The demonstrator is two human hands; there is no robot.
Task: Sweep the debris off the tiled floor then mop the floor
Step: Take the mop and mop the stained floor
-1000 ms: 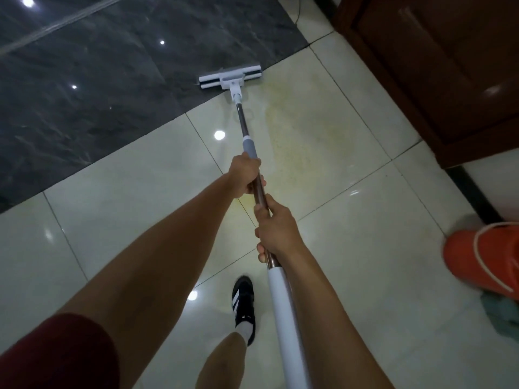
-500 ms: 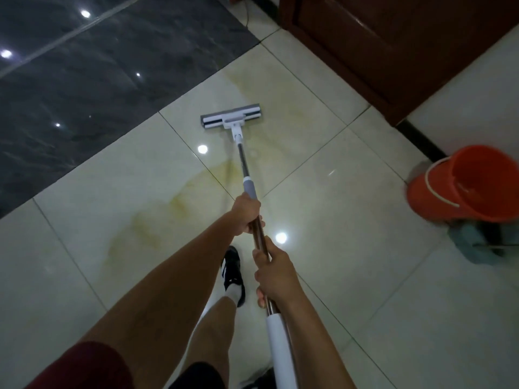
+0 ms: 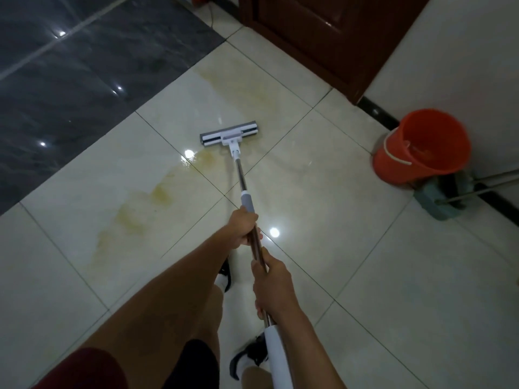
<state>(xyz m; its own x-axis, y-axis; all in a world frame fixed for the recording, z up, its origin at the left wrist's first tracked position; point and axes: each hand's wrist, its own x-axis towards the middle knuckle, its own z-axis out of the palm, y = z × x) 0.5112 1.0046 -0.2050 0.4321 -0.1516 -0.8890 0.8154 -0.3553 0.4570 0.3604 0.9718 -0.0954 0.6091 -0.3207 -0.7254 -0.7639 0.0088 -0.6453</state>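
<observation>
A flat mop with a grey and white head [image 3: 229, 135] lies on the cream tiled floor [image 3: 351, 248]. Its metal pole [image 3: 241, 178] runs back toward me. My left hand [image 3: 243, 227] grips the pole just below a grey collar. My right hand [image 3: 273, 284] grips the pole lower down, above its white end grip [image 3: 278, 357]. A yellowish wet streak [image 3: 140, 211] smears the tiles to the left of the mop head and beyond it.
An orange bucket [image 3: 421, 147] stands by the white wall at right, with a teal dustpan [image 3: 438, 197] and thin metal handles beside it. A dark wooden door [image 3: 323, 32] is at the back. Dark grey tiles [image 3: 70, 80] fill the upper left. My shoes show below my arms.
The mop head has come back toward me across the cream tiles, away from the dark tiles. I have stepped back, and the bucket and dustpan show more fully at right.
</observation>
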